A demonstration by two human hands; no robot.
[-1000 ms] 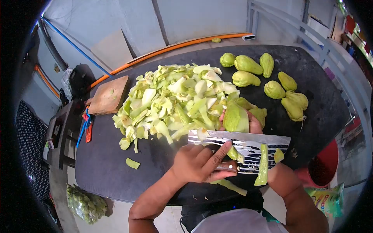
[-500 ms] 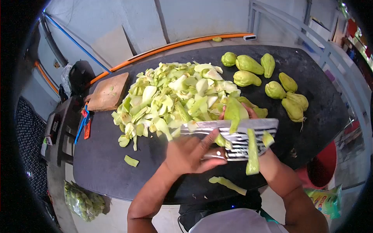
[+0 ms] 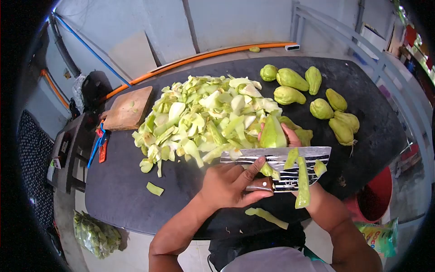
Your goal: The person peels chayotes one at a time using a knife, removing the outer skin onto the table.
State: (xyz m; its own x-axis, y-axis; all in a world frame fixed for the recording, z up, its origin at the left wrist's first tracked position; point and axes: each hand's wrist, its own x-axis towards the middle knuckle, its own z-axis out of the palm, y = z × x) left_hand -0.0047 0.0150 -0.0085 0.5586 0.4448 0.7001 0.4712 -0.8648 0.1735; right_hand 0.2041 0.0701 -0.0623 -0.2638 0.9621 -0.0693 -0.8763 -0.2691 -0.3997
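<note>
My left hand (image 3: 229, 181) is closed round the brown handle (image 3: 260, 184) of a cleaver, its index finger laid along the blade. The broad cleaver blade (image 3: 290, 167), dark with silvery streaks, points right and carries several strips of green peel (image 3: 303, 181). Behind its upper edge, my right hand (image 3: 292, 136) grips a partly peeled chayote (image 3: 273, 133); the blade covers most of that hand. A large heap of pale green peelings (image 3: 199, 118) lies just beyond the hands.
Several whole chayotes (image 3: 290, 80) sit at the table's far right. On the left are a wooden chopping board (image 3: 129, 109) and a blue-and-red tool (image 3: 100, 145). Loose peel (image 3: 267, 217) lies near the front edge. A red bucket (image 3: 374, 195) stands below right, a filled plastic bag (image 3: 97, 233) below left.
The cleaver and my left hand have shifted slightly right and down. A peel strip that hung over the chayote's front now lies on the blade, and the chayote shows a paler face.
</note>
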